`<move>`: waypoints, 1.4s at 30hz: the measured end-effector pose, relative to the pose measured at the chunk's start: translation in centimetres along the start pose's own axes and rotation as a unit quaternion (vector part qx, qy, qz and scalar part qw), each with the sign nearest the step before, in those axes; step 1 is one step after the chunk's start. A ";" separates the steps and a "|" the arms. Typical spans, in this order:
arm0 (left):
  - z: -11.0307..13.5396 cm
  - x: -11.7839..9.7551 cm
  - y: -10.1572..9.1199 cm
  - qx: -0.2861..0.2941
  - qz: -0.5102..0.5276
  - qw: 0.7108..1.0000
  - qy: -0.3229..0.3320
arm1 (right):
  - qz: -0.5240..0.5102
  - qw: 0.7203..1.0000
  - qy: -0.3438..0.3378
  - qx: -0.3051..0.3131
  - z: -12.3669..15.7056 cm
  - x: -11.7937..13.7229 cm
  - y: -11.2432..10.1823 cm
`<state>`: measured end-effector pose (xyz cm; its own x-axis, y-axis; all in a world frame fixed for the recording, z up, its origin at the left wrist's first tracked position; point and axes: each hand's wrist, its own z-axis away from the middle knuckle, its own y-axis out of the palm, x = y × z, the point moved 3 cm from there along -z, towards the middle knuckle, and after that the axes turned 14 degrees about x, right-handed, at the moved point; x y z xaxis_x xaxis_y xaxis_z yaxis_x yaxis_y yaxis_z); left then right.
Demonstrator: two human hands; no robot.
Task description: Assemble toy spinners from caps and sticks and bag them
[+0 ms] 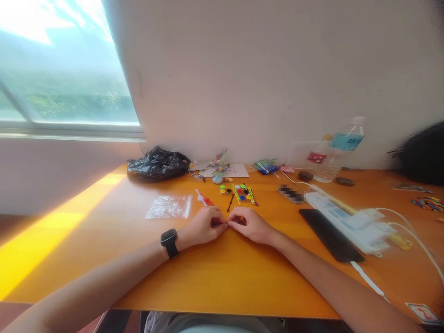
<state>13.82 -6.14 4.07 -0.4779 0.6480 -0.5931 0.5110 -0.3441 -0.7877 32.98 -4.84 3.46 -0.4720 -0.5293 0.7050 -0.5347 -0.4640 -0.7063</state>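
Observation:
My left hand (205,225), with a black watch (169,237) on its wrist, is closed in a pinch over the table. Fingertip to fingertip with it, my right hand (252,225) is also pinched closed. Whatever sits between the fingers is too small and hidden to name. Just beyond them lie a black rod-like piece (230,202), yellow rod pieces (236,194) and several small coloured round pieces (243,197). A red and white piece (204,199) rests beyond my left hand, and a clear plastic bag (169,206) lies flat to its left.
A black plastic bag (156,164), glasses (195,175), papers (239,170) and a blue-green packet (266,167) line the back. On the right are a phone (331,235), a white power strip (342,219) with cables, and a clear bottle (328,169). The table's front edge is near me.

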 end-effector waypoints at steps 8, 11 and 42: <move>1.1 -0.7 -0.4 -0.071 -0.032 0.997 0.015 | 0.025 0.988 0.104 -0.109 0.8 0.4 -2.8; 1.5 -1.1 -1.3 -0.121 -0.038 0.992 0.006 | -0.046 0.987 0.132 -0.084 0.9 1.1 -2.7; 1.6 -1.0 -2.0 -0.173 -0.034 0.984 -0.007 | 0.225 0.974 0.009 -0.028 0.4 -1.2 -1.9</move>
<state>12.12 -7.22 5.96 -0.5286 0.6512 -0.5445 0.6884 -0.0463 -0.7238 34.79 -3.59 3.91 -0.6800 -0.6568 0.3258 -0.3079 -0.1475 -0.9399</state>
